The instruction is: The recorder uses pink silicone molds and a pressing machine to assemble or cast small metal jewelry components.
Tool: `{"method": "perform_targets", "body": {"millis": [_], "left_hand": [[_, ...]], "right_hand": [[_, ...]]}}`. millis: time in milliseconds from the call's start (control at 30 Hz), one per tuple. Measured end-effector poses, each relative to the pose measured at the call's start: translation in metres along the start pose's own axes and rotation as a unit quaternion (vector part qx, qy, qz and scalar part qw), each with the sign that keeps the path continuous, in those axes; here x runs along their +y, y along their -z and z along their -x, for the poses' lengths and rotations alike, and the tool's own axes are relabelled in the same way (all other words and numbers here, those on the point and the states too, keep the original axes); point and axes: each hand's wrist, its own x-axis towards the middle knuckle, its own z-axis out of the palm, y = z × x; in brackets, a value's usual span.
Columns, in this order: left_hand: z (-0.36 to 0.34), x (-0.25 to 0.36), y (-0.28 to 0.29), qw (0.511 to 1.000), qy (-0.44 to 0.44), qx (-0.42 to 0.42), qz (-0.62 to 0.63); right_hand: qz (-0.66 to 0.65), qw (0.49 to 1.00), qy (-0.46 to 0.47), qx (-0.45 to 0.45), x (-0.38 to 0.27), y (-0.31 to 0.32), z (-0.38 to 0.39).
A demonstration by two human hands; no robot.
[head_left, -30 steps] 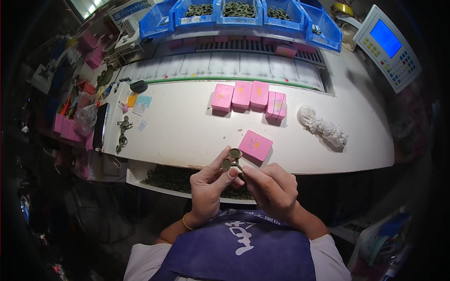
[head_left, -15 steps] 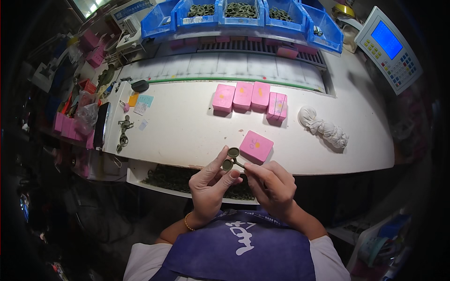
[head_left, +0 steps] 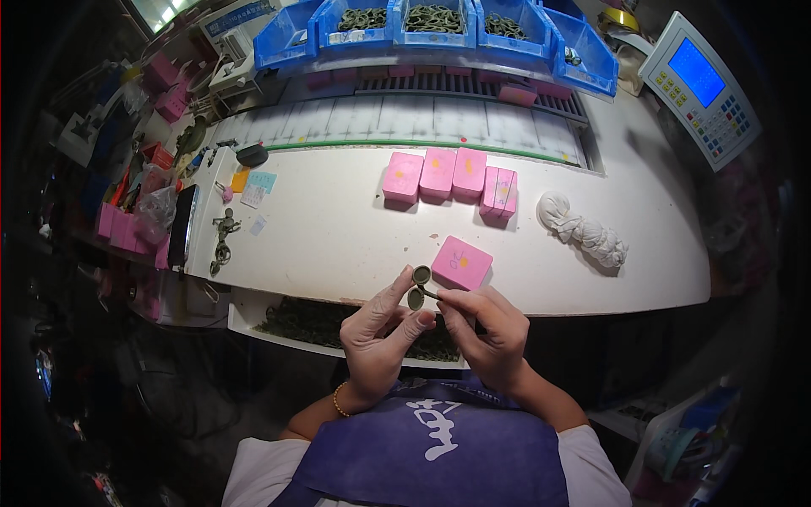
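Above the table's front edge, both hands hold one small dark olive piece point(head_left: 417, 299) with two round shallow cups and a thin stem. My left hand point(head_left: 373, 336) has its thumb and fingertips at the cups' left side. My right hand point(head_left: 494, 331) pinches the stem between thumb and forefinger. Just beyond the fingertips lies a pink block point(head_left: 462, 262) with pen marks on top. Partly hidden beneath my hands is an open drawer point(head_left: 245, 321) of dark green pieces.
Several pink blocks point(head_left: 438, 173) stand farther back, beside a twisted white cloth point(head_left: 583, 230). Blue bins point(head_left: 435, 38) of green pieces line the back, behind a marked white strip point(head_left: 380, 122). A keypad with a blue screen point(head_left: 699, 89) stands right; loose green pieces point(head_left: 224, 237) lie left.
The two-cupped piece has turned slightly and shifted a little right in my fingers. My right hand has moved slightly. Coloured dots on the white strip have slid left.
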Motion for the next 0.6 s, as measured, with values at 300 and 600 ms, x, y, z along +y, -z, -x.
{"method": "perform_targets", "body": {"millis": [300,600], "left_hand": [[-0.0018,0.0002,-0.0023,1.0,-0.008,-0.001,0.018],[-0.0056,0.0052,-0.0014,1.0,-0.016,0.006,-0.008]], "right_hand": [[-0.017,0.999,-0.04,-0.006,-0.0002,0.002,0.0008],[-0.027,0.999,-0.043,-0.009,0.0001,-0.0002,-0.0013]]}}
